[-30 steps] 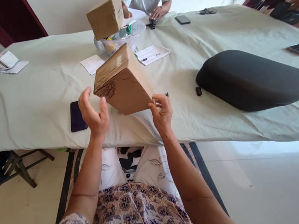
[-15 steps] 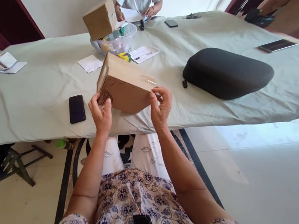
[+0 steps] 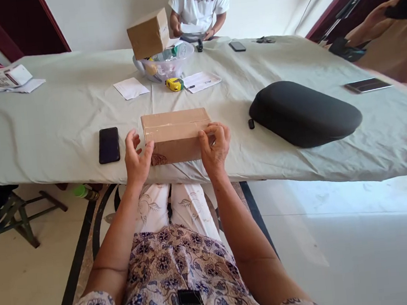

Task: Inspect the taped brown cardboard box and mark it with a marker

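Observation:
A taped cardboard box (image 3: pixel 176 131) rests on the cloth-covered table close to the front edge, with a dark printed mark low on its near side. Beside its left end is my left hand (image 3: pixel 138 158), fingers spread and apart from the box, the thumb at its near left corner. My right hand (image 3: pixel 216 146) has its fingers bent around the right end, with thumb and fingertips at the near upper corner. What lies under those right fingers is partly hidden. A black phone (image 3: pixel 108 145) lies left of my left hand.
Farther back are a yellow tape measure (image 3: pixel 174 84), papers (image 3: pixel 131 88) and a plastic basin (image 3: pixel 183 58) with another cardboard box (image 3: pixel 148 35) on it. At right lie a dark grey case (image 3: pixel 303 111) and a small black object (image 3: pixel 251 124). A person (image 3: pixel 200 4) sits opposite, holding paper.
The box has come down from a tilted, raised position to lie flat on the table. My left fingers have come off its left side; my right hand stays at the right end.

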The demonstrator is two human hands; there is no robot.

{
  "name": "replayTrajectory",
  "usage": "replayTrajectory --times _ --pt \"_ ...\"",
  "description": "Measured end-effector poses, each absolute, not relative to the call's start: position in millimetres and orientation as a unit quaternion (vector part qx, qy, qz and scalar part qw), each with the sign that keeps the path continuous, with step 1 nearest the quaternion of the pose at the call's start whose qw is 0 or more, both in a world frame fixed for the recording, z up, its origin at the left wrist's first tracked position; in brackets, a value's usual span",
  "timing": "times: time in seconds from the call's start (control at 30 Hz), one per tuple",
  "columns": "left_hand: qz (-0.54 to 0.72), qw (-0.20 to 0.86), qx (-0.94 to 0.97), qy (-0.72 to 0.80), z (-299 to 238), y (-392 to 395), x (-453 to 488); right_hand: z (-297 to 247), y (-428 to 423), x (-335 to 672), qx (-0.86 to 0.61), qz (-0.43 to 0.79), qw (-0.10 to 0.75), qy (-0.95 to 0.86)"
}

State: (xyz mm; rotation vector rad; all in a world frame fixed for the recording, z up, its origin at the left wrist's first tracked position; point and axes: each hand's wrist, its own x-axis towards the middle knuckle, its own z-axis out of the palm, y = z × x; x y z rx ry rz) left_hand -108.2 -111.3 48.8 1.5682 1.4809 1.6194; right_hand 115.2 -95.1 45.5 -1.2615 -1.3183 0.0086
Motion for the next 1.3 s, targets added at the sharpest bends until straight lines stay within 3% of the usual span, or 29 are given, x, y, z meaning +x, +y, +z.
replayTrajectory --times 0.23,0.47,0.77,1.1,1.3 --pt "0.573 0.119 0.628 0.513 60 -115 -80 54 -117 107 -0.569 0.02 0.591 -0.571" --pt "0.554 0.111 0.635 0.527 60 -138 -89 57 -144 99 -0.584 0.04 0.579 -0.567" --pt "0.542 0.078 0.616 0.566 64 -133 -78 61 -138 80 -0.649 -0.019 0.525 -0.551" --pt "0.543 0.108 0.649 0.522 67 -138 -96 54 -157 105 -0.549 0.128 0.659 -0.498" --pt "0.532 0.126 0.657 0.518 72 -158 -96 55 -178 105 -0.542 0.152 0.668 -0.487"
